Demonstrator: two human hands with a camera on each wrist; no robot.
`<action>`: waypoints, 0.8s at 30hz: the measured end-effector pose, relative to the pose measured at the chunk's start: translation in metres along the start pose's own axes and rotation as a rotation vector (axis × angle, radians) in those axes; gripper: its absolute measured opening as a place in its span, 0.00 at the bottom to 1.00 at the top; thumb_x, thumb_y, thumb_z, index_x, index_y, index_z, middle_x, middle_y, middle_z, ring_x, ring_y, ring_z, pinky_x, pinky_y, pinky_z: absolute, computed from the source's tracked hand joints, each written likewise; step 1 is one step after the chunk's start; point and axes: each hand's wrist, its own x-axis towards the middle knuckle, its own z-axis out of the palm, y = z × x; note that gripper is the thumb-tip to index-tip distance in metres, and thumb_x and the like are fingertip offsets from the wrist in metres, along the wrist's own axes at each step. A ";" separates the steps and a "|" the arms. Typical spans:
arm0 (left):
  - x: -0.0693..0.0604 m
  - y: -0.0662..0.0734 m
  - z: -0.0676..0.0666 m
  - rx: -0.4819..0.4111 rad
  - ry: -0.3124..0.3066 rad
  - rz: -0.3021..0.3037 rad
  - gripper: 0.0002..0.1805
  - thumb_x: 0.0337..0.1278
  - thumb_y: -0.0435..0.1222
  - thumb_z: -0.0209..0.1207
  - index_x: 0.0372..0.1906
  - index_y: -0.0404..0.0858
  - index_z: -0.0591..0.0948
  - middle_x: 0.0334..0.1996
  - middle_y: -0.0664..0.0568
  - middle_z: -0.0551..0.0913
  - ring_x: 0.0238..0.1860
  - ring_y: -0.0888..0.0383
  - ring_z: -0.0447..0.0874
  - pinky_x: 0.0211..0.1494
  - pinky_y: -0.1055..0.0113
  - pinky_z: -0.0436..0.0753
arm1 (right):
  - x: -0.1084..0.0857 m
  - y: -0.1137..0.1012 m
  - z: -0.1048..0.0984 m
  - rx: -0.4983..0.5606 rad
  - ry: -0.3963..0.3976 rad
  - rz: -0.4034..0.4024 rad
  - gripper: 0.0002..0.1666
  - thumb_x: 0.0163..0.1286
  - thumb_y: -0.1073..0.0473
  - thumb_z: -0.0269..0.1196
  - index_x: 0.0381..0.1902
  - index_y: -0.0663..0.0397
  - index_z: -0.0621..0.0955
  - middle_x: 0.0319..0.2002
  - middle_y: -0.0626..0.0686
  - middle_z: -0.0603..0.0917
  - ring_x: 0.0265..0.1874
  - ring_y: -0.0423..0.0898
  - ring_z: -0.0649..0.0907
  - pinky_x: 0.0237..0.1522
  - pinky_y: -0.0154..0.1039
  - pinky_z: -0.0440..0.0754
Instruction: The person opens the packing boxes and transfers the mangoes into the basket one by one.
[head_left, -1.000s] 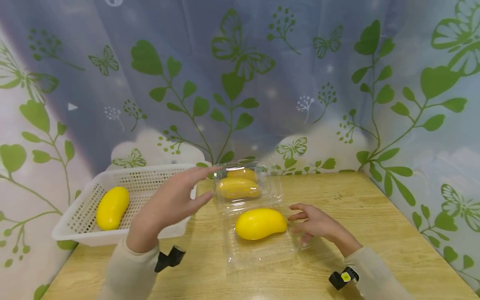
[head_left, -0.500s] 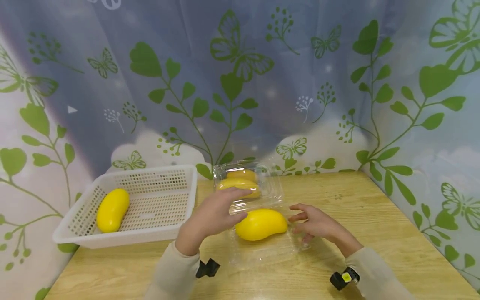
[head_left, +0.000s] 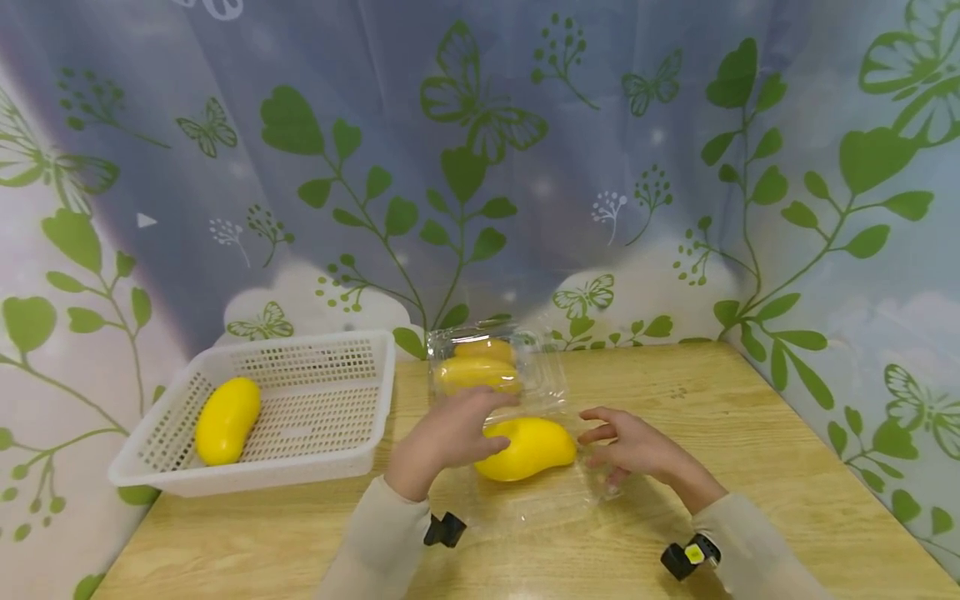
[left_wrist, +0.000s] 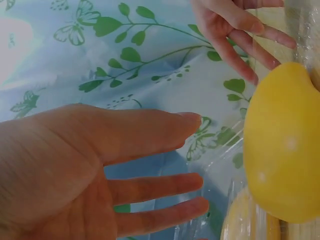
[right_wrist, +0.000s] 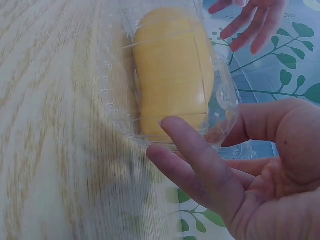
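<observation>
A bright yellow mango (head_left: 532, 448) lies in the near half of a clear plastic clamshell box (head_left: 525, 510). Two more mangoes (head_left: 477, 373) show through the box's far half. Over the left end of the near mango hovers my left hand (head_left: 450, 437), its fingers and thumb straight; the left wrist view shows a gap to the mango (left_wrist: 285, 145). My right hand (head_left: 637, 446) stays at the box's right edge. In the right wrist view, its thumb and fingers (right_wrist: 192, 145) lie either side of the box corner (right_wrist: 227, 100); how firmly they hold it cannot be told.
To the left stands a white perforated plastic basket (head_left: 360, 467) with another yellow mango (head_left: 227, 421) in it. The wooden table (head_left: 720, 400) ends at a leaf-and-butterfly curtain (head_left: 480, 167) behind and at both sides.
My left hand has moved right from near the basket to above the near mango. The right hand, the box and the mangoes look much the same.
</observation>
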 end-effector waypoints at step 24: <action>0.024 0.001 0.020 0.015 -0.071 -0.041 0.27 0.60 0.35 0.71 0.66 0.43 0.80 0.65 0.49 0.82 0.64 0.49 0.80 0.67 0.52 0.80 | 0.000 0.002 0.002 0.001 0.018 0.015 0.41 0.71 0.69 0.59 0.79 0.66 0.59 0.68 0.74 0.74 0.51 0.58 0.88 0.27 0.45 0.89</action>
